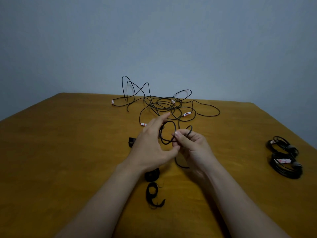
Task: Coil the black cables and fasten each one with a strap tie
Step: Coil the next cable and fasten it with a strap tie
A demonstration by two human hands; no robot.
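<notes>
A tangle of loose black cables (163, 103) with white-tagged ends sprawls at twelve o'clock. At centre, one cable's small loop (167, 133) stands upright, pinched by the right hand (192, 145). Two fastened coils (281, 169) lie at three o'clock, and two curled black strap ties (152, 175) at six.

Bare forearms (104, 194); left hand (151, 145), right hand (193, 145)
</notes>
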